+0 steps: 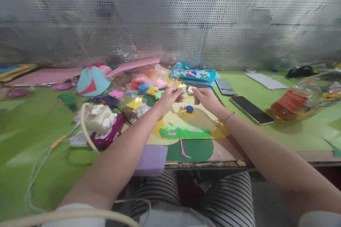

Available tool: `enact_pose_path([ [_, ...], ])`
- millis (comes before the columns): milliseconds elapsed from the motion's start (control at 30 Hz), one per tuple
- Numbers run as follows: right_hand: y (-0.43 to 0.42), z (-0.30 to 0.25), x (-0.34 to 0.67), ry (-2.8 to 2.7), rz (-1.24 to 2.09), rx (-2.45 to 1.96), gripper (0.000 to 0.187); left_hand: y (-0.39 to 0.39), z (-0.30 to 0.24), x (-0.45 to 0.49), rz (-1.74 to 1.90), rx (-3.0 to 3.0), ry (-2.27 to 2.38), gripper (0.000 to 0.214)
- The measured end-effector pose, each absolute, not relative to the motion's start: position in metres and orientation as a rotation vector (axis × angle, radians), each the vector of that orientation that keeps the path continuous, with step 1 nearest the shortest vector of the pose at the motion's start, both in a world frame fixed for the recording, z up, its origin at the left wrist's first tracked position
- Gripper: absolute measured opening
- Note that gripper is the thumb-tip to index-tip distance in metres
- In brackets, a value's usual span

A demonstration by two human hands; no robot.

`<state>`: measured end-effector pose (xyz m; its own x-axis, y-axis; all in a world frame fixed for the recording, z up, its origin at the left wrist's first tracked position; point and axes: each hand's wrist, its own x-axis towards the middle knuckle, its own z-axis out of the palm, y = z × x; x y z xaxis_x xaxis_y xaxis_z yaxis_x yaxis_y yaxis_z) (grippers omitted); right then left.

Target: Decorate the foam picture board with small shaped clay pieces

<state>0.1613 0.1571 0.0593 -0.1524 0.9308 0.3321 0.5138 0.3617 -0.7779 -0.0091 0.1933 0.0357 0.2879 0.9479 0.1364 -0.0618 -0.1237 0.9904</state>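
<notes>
My left hand (172,96) and my right hand (205,98) are raised close together above a yellow craft board (186,122) with a green strip and a small blue and pink clay figure (187,109). Both hands are pinched shut. A small pale pink lump of clay (190,89) sits between their fingertips; which hand holds it I cannot make out. A thin bracelet circles my right wrist. Clear bags of coloured clay pieces (145,84) lie just left of my left hand.
A dark phone (252,110) lies right of the board, with an orange packet in clear plastic (303,101) beyond it. A blue felt cone (92,81), pink sheets, a purple-and-white toy (105,126), a white cable and a lilac pad (151,159) are on the left. A perforated metal screen stands behind.
</notes>
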Motion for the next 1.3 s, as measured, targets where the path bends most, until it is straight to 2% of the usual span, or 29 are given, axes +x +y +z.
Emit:
enact_pose_path([
  [100,0.157,0.059,0.159,-1.746,0.784,-1.277,0.053,0.197,0.032,-0.010,1.116,1.466,0.883,0.037],
  [267,0.163,0.053,0.161,-1.706,0.888,-1.213,0.024,0.199,0.029,-0.011,1.153,1.503,0.934,0.038],
  [367,0.164,0.051,0.161,-1.715,0.916,-1.197,0.016,0.199,0.030,-0.011,1.167,1.511,0.951,0.037],
  [467,0.163,0.051,0.159,-1.705,0.949,-1.207,0.020,0.198,0.031,-0.012,1.172,1.532,0.950,0.036],
  [633,0.157,0.056,0.157,-1.725,0.946,-1.221,0.050,0.198,0.032,-0.012,1.173,1.555,0.946,0.036],
  [700,0.154,0.058,0.156,-1.738,0.934,-1.231,0.056,0.198,0.032,-0.012,1.166,1.552,0.960,0.036],
  [833,0.153,0.059,0.156,-1.758,0.931,-1.195,0.052,0.196,0.033,-0.012,1.164,1.563,0.967,0.037],
  [967,0.158,0.054,0.158,-1.724,0.986,-1.181,0.029,0.194,0.034,-0.013,1.168,1.593,0.964,0.037],
  [1067,0.161,0.049,0.159,-1.736,0.990,-1.160,0.021,0.193,0.035,-0.013,1.170,1.594,0.980,0.037],
  [1200,0.161,0.049,0.159,-1.742,0.997,-1.188,0.025,0.192,0.035,-0.013,1.174,1.613,0.966,0.037],
  [1300,0.159,0.052,0.158,-1.727,1.041,-1.208,0.040,0.194,0.034,-0.014,1.175,1.615,0.961,0.038],
])
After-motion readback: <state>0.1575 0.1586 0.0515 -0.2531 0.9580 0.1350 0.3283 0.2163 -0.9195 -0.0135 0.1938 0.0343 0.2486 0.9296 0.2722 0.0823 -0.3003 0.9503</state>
